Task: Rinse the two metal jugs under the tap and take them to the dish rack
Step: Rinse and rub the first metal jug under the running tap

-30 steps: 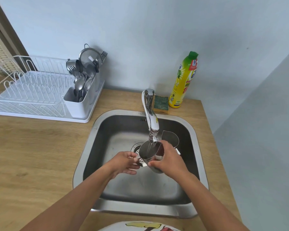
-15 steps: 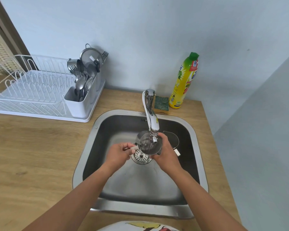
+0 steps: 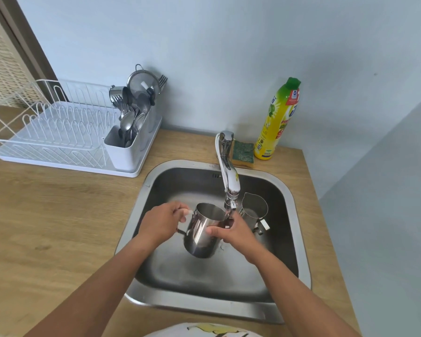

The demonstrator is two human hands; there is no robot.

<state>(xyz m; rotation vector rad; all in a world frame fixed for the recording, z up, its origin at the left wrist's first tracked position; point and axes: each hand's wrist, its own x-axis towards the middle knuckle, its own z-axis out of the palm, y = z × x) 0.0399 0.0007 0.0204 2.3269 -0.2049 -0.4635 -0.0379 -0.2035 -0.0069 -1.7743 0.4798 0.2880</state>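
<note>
A shiny metal jug (image 3: 201, 233) is held upright over the steel sink (image 3: 295, 215), its mouth just left of the tap (image 3: 229, 176) spout. My left hand (image 3: 162, 223) grips the jug's handle on the left. My right hand (image 3: 233, 233) wraps the jug's right side, directly below the spout. A thin stream of water runs from the tap onto that side. A second metal jug (image 3: 253, 210) stands in the sink at the right, behind my right hand, partly hidden. The white dish rack (image 3: 58, 139) sits on the counter at the far left.
The rack's cutlery holder (image 3: 129, 147) holds spoons, forks and a strainer. A green sponge (image 3: 243, 152) and a yellow dish soap bottle (image 3: 277, 120) stand behind the sink by the wall. Wooden counter (image 3: 58, 227) lies between the sink and the rack.
The jug was tipped with its mouth toward me under the spout; now it is turned upright and lowered slightly left. Both hands have kept hold of it.
</note>
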